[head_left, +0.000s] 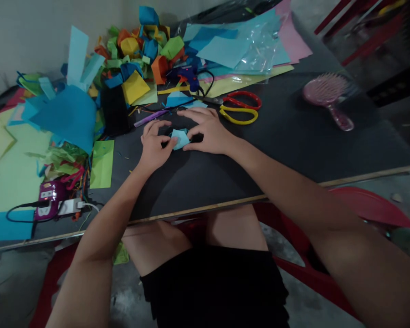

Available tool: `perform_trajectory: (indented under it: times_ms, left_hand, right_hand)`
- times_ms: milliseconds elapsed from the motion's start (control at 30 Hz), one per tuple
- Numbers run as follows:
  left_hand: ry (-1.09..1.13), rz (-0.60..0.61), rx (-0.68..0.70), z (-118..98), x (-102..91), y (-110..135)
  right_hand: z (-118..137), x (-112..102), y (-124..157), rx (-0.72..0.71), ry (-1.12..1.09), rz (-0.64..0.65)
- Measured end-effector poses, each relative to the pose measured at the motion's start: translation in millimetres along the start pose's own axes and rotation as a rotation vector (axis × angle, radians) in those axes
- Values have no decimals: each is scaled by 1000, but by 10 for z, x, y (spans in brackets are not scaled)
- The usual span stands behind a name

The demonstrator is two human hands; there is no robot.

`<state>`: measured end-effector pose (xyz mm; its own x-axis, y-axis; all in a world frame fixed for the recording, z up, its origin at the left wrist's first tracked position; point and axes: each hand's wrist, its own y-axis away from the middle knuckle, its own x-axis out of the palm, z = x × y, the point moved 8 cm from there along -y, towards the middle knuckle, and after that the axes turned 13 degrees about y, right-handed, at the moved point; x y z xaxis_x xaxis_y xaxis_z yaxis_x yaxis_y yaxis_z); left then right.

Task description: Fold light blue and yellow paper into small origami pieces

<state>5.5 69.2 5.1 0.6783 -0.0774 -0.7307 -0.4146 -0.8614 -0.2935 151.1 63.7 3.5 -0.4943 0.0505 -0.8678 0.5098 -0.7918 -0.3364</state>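
A small folded piece of light blue paper (pixel 180 138) lies on the black table (pixel 276 146) between my two hands. My left hand (pixel 153 146) pinches its left side with thumb and curled fingers. On its right side rests my right hand (pixel 208 130), thumb and fingertips pressed down on the paper, the other fingers arched over the table.
A heap of coloured folded papers (pixel 140 50) and loose sheets (pixel 235 48) fills the back. Red and yellow scissors (pixel 241 107), a blue glue gun (pixel 191 77), a purple pen (pixel 152 117) and a pink hairbrush (pixel 328 93) lie nearby. A purple device with cables (pixel 49 200) sits front left.
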Motion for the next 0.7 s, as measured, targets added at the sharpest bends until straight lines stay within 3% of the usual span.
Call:
perform_trajectory:
  times_ms: [233,400,533,700]
  left_hand:
    - [37,18,-9,51,38,-19]
    - [21,15,16,53,34,-27]
    - [1,29,33,80,79,-29]
    - [-37,1,37,53,54,-15]
  right_hand:
    - [-72,23,21,64,20,-23]
    - [90,-122,40,12,97,-130]
    - [240,-83,42,-78,134,-88]
    - [207,-41,26,-29,165,-82]
